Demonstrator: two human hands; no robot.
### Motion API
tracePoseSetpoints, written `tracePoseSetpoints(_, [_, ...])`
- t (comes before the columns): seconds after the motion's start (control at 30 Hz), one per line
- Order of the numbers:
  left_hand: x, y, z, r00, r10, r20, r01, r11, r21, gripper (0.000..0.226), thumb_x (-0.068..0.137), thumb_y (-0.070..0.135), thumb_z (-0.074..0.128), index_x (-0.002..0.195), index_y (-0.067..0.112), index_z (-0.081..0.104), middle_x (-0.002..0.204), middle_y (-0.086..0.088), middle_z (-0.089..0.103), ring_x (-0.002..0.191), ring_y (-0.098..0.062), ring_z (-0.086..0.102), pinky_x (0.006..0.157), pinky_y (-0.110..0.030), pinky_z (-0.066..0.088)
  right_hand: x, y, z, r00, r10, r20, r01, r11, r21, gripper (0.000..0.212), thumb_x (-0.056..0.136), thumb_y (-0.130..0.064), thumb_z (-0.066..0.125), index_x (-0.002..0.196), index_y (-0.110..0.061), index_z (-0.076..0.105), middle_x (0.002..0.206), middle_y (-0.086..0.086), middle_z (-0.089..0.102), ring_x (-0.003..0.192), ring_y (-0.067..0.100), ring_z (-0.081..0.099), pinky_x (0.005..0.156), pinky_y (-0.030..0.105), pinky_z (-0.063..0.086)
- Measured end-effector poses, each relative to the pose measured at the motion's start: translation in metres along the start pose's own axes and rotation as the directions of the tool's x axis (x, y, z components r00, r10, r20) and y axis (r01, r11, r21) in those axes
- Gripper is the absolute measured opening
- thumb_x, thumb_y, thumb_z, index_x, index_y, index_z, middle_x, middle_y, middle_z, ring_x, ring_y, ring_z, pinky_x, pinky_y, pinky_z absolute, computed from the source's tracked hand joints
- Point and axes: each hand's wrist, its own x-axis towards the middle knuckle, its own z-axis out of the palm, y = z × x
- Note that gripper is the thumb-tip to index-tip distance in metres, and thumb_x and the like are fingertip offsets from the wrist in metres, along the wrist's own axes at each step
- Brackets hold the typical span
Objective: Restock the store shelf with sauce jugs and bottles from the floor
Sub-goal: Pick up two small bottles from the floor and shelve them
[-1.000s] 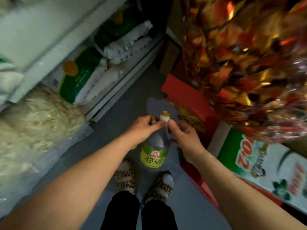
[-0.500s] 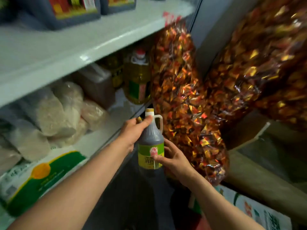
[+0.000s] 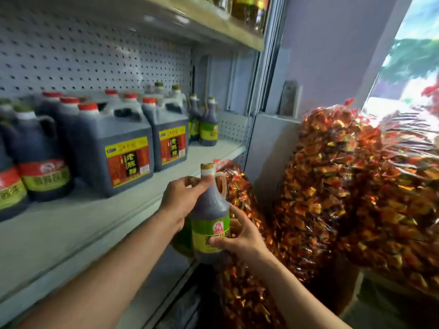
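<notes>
A white metal shelf [image 3: 71,224] runs from the near left toward the far right, its board bare along the front edge. Behind it stands a pale pegboard back panel [image 3: 95,51] dotted with holes. On the board, a row of dark sauce jugs [image 3: 114,150] with red caps and red-and-yellow labels stands at the left and middle, and rounder jugs with red-and-green labels [image 3: 45,160] sit at the far left. At the far right end of the board two slim dark bottles with green labels [image 3: 208,127] stand close to the shelf's upright post [image 3: 259,74]. An upper shelf [image 3: 202,22] carries amber bottles, blurred. To the right of the post is a grey wall [image 3: 332,43], and beyond it a bright window [image 3: 413,55]. Large clear bags of red-and-gold wrapped sweets [image 3: 356,186] fill the right side and hang below the shelf edge.

In front of the shelf edge, off the board, a person holds a dark bottle with a green label [image 3: 210,219] upright. The left hand [image 3: 183,198] curls its fingers round the neck below the gold cap, and appears also to hold a second green-labelled bottle [image 3: 183,236], mostly hidden behind the first. The right hand [image 3: 240,236] grips the lower body, thumb across the label.
</notes>
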Motion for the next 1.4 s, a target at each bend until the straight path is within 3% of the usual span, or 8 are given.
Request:
tracePoseSetpoints(0.13, [0.038,0.025,0.01,0.998,0.067,0.002,-0.067,0.998,0.008,0.038,0.076,0.051,0.078,0.098,0.021,0.071,0.104,0.002,0.073,0.101,-0.02,0.064,0.085,-0.041,0.054,0.055,-0.014,-0.023,0.998,-0.055,0.039,0.056,0.998,-0.023,0.089,0.061,-0.014,0.096,0.139,-0.027,0.053,0.124,0.005,0.07,0.111,0.021,0.07,0.092,0.04,0.059])
tracePoseSetpoints(0.27, [0.089,0.052,0.031,0.993,0.12,0.01,-0.12,0.993,0.009,0.033,0.077,0.036,0.082,0.101,0.019,0.067,0.104,0.003,0.071,0.097,-0.012,0.063,0.07,-0.027,0.047,0.125,-0.028,-0.054,0.988,-0.109,0.106,0.106,0.994,0.031,0.077,0.069,-0.003,0.09,0.136,-0.022,0.057,0.121,0.005,0.072,0.109,0.021,0.071,0.087,0.034,0.059])
tracePoseSetpoints(0.5, [0.207,0.083,0.103,0.985,0.169,0.018,-0.169,0.985,0.043,0.056,0.078,0.014,0.083,0.124,0.029,0.054,0.123,0.001,0.065,0.113,-0.017,0.061,0.096,-0.036,0.052,0.271,-0.04,-0.133,0.97,-0.169,0.174,0.149,0.982,0.12,0.068,0.072,0.001,0.083,0.134,-0.015,0.059,0.12,0.017,0.071,0.108,0.035,0.069,0.095,0.049,0.056])
tracePoseSetpoints(0.7, [0.291,0.079,0.163,0.987,0.154,-0.05,-0.151,0.987,0.063,0.063,0.083,0.012,0.078,0.136,0.026,0.047,0.135,0.003,0.056,0.122,-0.016,0.052,0.101,-0.033,0.044,0.376,-0.016,-0.185,0.967,-0.125,0.221,0.092,0.984,0.156,0.065,0.071,0.004,0.083,0.13,-0.012,0.058,0.119,0.01,0.072,0.11,0.031,0.069,0.086,0.035,0.057])
tracePoseSetpoints(0.87, [0.333,0.065,0.18,0.986,0.102,-0.133,-0.084,0.987,0.134,0.069,0.085,0.017,0.077,0.143,0.029,0.041,0.146,0.002,0.05,0.131,-0.022,0.048,0.105,-0.038,0.042,0.431,0.013,-0.193,0.947,-0.111,0.301,0.059,0.982,0.178,0.07,0.071,-0.003,0.083,0.135,-0.007,0.054,0.126,0.015,0.068,0.116,0.036,0.065,0.094,0.042,0.056])
tracePoseSetpoints(1.07, [0.358,0.043,0.178,0.942,-0.011,-0.336,0.033,0.998,0.06,0.065,0.074,0.037,0.085,0.127,0.027,0.048,0.135,0.002,0.059,0.119,-0.024,0.058,0.098,-0.042,0.05,0.471,0.032,-0.186,0.916,-0.103,0.388,0.031,0.982,0.189,0.076,0.076,-0.013,0.085,0.143,-0.017,0.048,0.134,0.01,0.064,0.123,0.03,0.062,0.101,0.044,0.053])
tracePoseSetpoints(1.2, [0.364,0.039,0.176,0.935,-0.195,-0.297,0.161,0.978,-0.136,0.083,0.072,0.043,0.086,0.139,0.023,0.041,0.141,-0.003,0.054,0.123,-0.034,0.056,0.09,-0.055,0.054,0.485,0.035,-0.182,0.901,-0.11,0.42,0.03,0.981,0.194,0.081,0.075,-0.012,0.086,0.145,-0.014,0.044,0.135,0.01,0.062,0.125,0.029,0.061,0.099,0.042,0.053])
tracePoseSetpoints(1.4, [0.372,0.04,0.181,0.922,-0.199,-0.332,0.146,0.973,-0.178,0.08,0.073,0.044,0.085,0.138,0.024,0.043,0.139,-0.002,0.055,0.123,-0.033,0.057,0.092,-0.06,0.053,0.502,0.039,-0.182,0.885,-0.135,0.445,0.051,0.979,0.196,0.073,0.077,-0.006,0.083,0.14,-0.018,0.048,0.131,0.006,0.065,0.123,0.029,0.062,0.1,0.042,0.054])
